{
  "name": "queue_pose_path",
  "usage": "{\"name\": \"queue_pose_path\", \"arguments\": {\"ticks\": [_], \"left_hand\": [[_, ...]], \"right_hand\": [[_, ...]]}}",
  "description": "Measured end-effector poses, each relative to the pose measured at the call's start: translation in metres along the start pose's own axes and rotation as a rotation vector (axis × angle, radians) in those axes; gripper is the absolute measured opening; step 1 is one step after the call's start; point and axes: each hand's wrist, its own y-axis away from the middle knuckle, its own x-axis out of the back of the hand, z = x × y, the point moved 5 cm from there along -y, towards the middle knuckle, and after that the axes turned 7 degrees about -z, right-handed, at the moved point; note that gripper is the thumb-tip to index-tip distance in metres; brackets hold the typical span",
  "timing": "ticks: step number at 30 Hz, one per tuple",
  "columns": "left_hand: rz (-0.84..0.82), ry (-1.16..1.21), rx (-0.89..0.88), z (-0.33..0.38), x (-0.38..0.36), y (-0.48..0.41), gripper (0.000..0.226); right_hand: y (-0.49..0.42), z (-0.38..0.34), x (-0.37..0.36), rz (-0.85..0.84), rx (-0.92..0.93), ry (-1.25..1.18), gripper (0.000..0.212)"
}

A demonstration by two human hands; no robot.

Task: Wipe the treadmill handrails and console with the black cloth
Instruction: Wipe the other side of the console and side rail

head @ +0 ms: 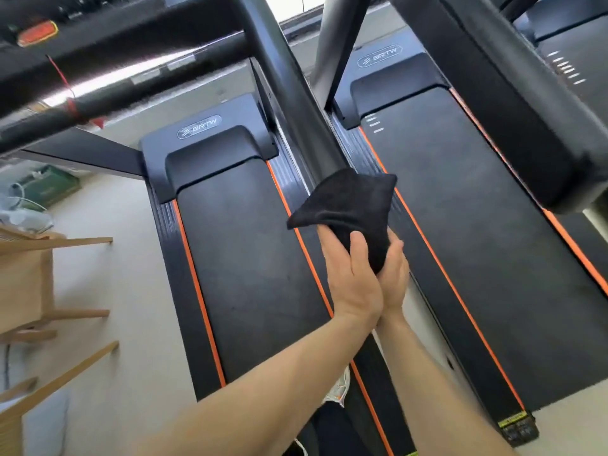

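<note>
The black cloth [348, 209] is bunched around the lower end of the treadmill's right handrail [289, 93], a dark bar that slants down from the top middle. My left hand [352, 278] and my right hand [393, 278] press together from both sides, both closed on the cloth's lower part. The console [39, 31], with a red stop button, is at the top left, above a glossy front crossbar [125, 80]. The handrail's end is hidden inside the cloth.
Below lies the treadmill belt [250, 258] with orange edge strips. A second treadmill [460, 225] stands alongside on the right, its padded arm [526, 110] reaching in from the top right. Wooden furniture [29, 274] and a green crate [49, 189] sit on the left.
</note>
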Motion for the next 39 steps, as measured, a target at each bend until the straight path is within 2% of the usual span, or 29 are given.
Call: {"name": "queue_pose_path", "arguments": {"ticks": [2, 5, 9, 13, 15, 17, 19, 21, 23, 26, 27, 28, 30, 32, 34, 36, 39], "left_hand": [[-0.043, 0.159, 0.158, -0.009, 0.008, -0.026, 0.052], [-0.027, 0.311, 0.394, -0.023, 0.018, -0.061, 0.093], [0.026, 0.479, 0.624, -0.049, 0.011, -0.039, 0.071], [0.054, 0.575, 0.785, -0.062, -0.006, 0.025, 0.048], [0.006, 0.567, 0.753, -0.046, -0.01, 0.03, 0.036], [-0.05, 0.402, 0.659, -0.02, -0.004, 0.014, 0.025], [-0.106, 0.288, 0.6, -0.006, 0.0, -0.011, 0.043], [-0.131, 0.164, 0.503, 0.006, 0.009, -0.027, 0.061], [-0.166, 0.072, 0.412, 0.01, 0.012, -0.029, 0.06], [-0.242, -0.05, 0.415, 0.012, 0.025, -0.012, 0.06], [-0.239, -0.093, 0.408, 0.015, 0.035, -0.007, 0.053], [-0.241, -0.129, 0.393, 0.019, 0.046, -0.005, 0.038], [-0.256, -0.192, 0.352, 0.028, 0.071, -0.002, 0.008], [-0.263, -0.205, 0.292, 0.045, 0.096, 0.003, 0.006], [-0.273, -0.221, 0.223, 0.067, 0.123, 0.012, 0.013], [-0.292, -0.246, 0.169, 0.088, 0.15, 0.024, 0.019], [-0.322, -0.277, 0.108, 0.112, 0.197, 0.045, 0.022]], "right_hand": [[0.01, 0.014, -0.008, 0.148, 0.098, -0.024, 0.065], [0.03, 0.023, -0.027, 0.165, 0.229, 0.041, 0.053], [0.03, 0.014, -0.018, 0.098, 0.199, -0.048, 0.051], [-0.019, -0.007, 0.0, -0.114, 0.087, -0.057, 0.043], [-0.031, -0.015, 0.003, -0.14, -0.062, -0.236, 0.031], [-0.028, -0.006, 0.0, -0.134, -0.198, -0.413, 0.033], [-0.013, 0.005, -0.001, -0.066, -0.274, -0.479, 0.035], [0.007, 0.013, -0.006, -0.024, -0.252, -0.469, 0.035], [0.029, 0.008, -0.01, -0.052, -0.106, -0.326, 0.041], [0.051, -0.02, -0.014, -0.121, 0.087, -0.057, 0.06], [0.053, -0.029, -0.012, -0.13, 0.117, 0.024, 0.063], [0.054, -0.04, -0.01, -0.127, 0.131, 0.097, 0.06], [0.052, -0.059, -0.002, -0.045, 0.122, 0.212, 0.041], [0.055, -0.079, -0.001, 0.005, 0.052, 0.235, 0.019], [0.064, -0.094, -0.011, -0.028, -0.04, 0.185, 0.013], [0.075, -0.107, -0.028, -0.106, -0.026, 0.217, 0.027], [0.1, -0.129, -0.063, -0.335, 0.141, 0.358, 0.066]]}}
